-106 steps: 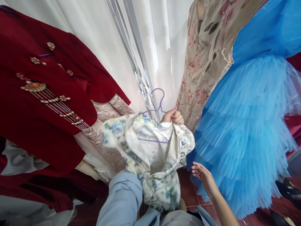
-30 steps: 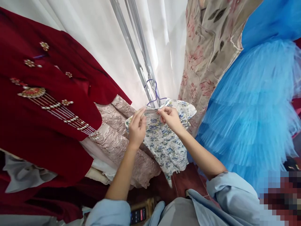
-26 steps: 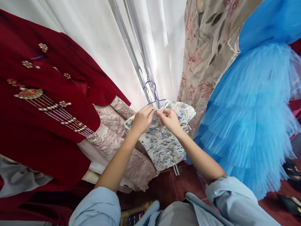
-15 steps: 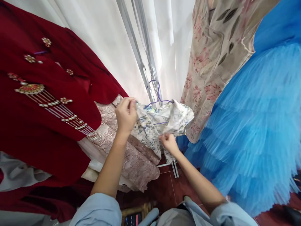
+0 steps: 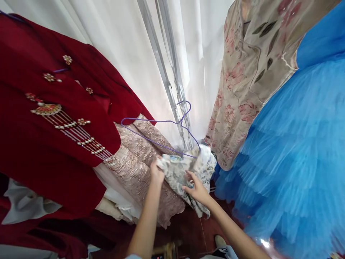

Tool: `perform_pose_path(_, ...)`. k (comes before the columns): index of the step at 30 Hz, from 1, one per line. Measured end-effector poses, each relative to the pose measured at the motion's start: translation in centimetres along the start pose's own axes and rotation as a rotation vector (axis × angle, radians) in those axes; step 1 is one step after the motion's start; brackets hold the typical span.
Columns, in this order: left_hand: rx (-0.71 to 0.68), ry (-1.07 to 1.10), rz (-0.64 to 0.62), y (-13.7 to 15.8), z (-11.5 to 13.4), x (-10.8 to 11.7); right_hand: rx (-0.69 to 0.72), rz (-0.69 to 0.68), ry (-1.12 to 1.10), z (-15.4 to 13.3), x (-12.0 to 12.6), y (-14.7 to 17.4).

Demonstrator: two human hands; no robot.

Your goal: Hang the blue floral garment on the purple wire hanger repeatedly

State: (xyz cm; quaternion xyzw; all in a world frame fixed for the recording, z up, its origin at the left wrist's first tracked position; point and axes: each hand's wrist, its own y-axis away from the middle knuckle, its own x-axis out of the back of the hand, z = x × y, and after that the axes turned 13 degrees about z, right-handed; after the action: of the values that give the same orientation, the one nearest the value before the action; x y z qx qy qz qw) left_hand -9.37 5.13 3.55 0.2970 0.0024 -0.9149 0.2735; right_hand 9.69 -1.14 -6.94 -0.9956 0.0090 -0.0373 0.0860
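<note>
A white blouse (image 5: 176,174) with a blue-grey floral print hangs crumpled from one end of a purple wire hanger (image 5: 151,138). The hanger's left arm is bare; its right end is inside the blouse's right shoulder. My left hand (image 5: 157,172) is closed on the blouse's upper left edge, its fingers partly hidden by the cloth. In front of the blouse, my right hand (image 5: 198,190) has its thumb and fingers apart. Whether its fingertips touch the cloth is hard to make out. The hanger's hook is at a grey metal stand (image 5: 172,77).
On the left hang a dark red beaded garment (image 5: 64,151) and a pink textured skirt (image 5: 134,154). To the right are a beige floral garment (image 5: 242,79) and a blue tulle dress (image 5: 299,144). White curtain (image 5: 113,43) lies behind; a shoe (image 5: 220,240) shows on the red tiled floor.
The blouse's left shoulder has come off the hanger and moved down with my left hand. My right hand has let go of the front edge and opened. The view has shifted slightly.
</note>
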Motion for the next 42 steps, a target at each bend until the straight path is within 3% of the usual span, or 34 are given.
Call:
perform_pose_path(2,-0.063,-0.175,-0.132,3.4,-3.4,-0.3,0.084,-0.068,-0.050,-1.1,0.3,-0.4)
perform_pose_path(3,-0.151,-0.341,-0.256,4.8,-4.5,-0.6,0.102,-0.090,-0.072,-1.6,0.7,-0.6)
perform_pose_path(6,-0.337,-0.659,-0.554,7.5,-6.4,-1.1,0.088,-0.188,-0.080,-3.3,3.6,-1.2)
perform_pose_path(8,-0.237,-0.671,-0.697,8.5,-7.1,-1.1,0.102,-0.297,-0.049,-4.8,6.8,-1.7)
perform_pose_path(10,-0.029,-0.695,-0.810,9.4,-7.9,-0.5,0.161,-0.368,-0.007,-6.7,10.5,-2.3)
perform_pose_path(12,0.103,-0.779,-0.808,10.3,-9.0,0.5,0.249,-0.354,0.066,-8.7,14.2,-3.2)
perform_pose_path(14,0.119,-0.860,-0.739,10.9,-9.7,1.4,0.336,-0.309,0.164,-10.5,17.6,-4.3)
perform_pose_path(17,0.045,-0.907,-0.681,10.8,-9.0,2.5,0.420,-0.206,0.306,-12.2,21.5,-5.8)
perform_pose_path(21,-0.095,-0.957,-0.628,9.3,-5.6,3.3,0.475,-0.148,0.398,-12.5,24.5,-6.5)
perform_pose_path(28,-0.397,-0.969,-0.567,7.6,3.2,4.3,0.414,-0.047,0.374,-10.8,26.2,-6.6)
perform_pose_path(31,-0.582,-0.739,-0.614,7.4,6.4,3.1,0.353,0.020,0.347,-10.5,25.6,-6.7)
perform_pose_path(33,-0.622,-0.533,-0.664,7.3,7.8,1.3,0.314,0.076,0.311,-10.5,25.0,-6.7)
perform_pose_path(35,-0.570,-0.411,-0.702,7.1,8.6,-0.9,0.278,0.143,0.269,-10.6,24.4,-6.4)
perform_pose_path(38,-0.359,-0.347,-0.764,6.8,9.2,-3.9,0.227,0.245,0.222,-10.8,23.6,-5.6)
perform_pose_path(40,-0.229,-0.343,-0.825,6.6,9.4,-4.9,0.191,0.280,0.203,-10.7,23.1,-4.7)
perform_pose_path(42,-0.189,-0.387,-0.927,6.5,9.5,-5.1,0.154,0.273,0.194,-10.2,22.8,-3.6)
